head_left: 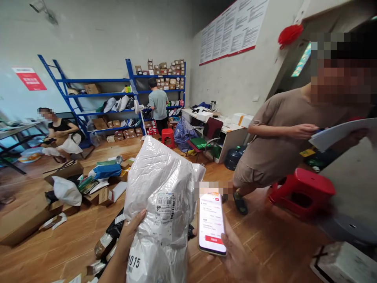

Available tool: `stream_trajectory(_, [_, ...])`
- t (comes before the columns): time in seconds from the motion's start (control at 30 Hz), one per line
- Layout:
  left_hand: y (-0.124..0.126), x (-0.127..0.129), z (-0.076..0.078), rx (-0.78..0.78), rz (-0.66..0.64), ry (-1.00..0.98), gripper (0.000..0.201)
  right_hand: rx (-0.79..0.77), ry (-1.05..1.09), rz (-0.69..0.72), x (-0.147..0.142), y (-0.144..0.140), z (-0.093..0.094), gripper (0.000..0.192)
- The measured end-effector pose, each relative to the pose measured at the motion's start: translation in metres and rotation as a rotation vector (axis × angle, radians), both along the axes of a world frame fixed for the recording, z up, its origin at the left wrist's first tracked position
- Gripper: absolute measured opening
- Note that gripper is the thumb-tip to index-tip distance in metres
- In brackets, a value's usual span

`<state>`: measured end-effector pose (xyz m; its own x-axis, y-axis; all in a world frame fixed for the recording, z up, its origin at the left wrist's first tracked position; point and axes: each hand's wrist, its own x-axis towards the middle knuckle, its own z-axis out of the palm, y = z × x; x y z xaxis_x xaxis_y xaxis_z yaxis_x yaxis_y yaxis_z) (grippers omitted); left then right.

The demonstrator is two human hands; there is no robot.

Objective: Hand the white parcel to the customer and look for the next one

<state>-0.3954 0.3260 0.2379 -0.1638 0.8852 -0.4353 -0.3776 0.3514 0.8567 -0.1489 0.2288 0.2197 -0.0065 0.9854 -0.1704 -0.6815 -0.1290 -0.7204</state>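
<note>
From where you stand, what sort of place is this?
Probably a parcel pickup or sorting depot: blue shelving stacked with small boxes, parcels strewn over the wooden floor, and a labelled white parcel bag in the left hand beside a phone.

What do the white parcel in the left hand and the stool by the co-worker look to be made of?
Parcel: thin plastic film, probably a poly mailer; it is glossy and crinkled, with a printed paper label stuck on. The left hand grips its side. Stool: looks like moulded red plastic, uniform in colour with a smooth, slightly shiny top.
</note>
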Motion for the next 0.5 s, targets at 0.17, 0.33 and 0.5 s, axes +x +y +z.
stream_trajectory(0.17, [-0.001, -0.008, -0.022, 0.123, 0.035, 0.114, 0.018, 0.084, 0.050, 0.081, -0.010, 0.002, 0.004, 0.106])
stream_trajectory(0.33, [-0.007, -0.019, -0.028, 0.200, 0.045, 0.179, 0.017, 0.121, -0.032, 0.045, -0.019, 0.001, 0.006, 0.108])
stream_trajectory(0.5, [-0.015, -0.016, -0.017, 0.233, 0.053, 0.182, 0.016, 0.149, -0.085, 0.048, -0.022, -0.001, 0.005, 0.113])
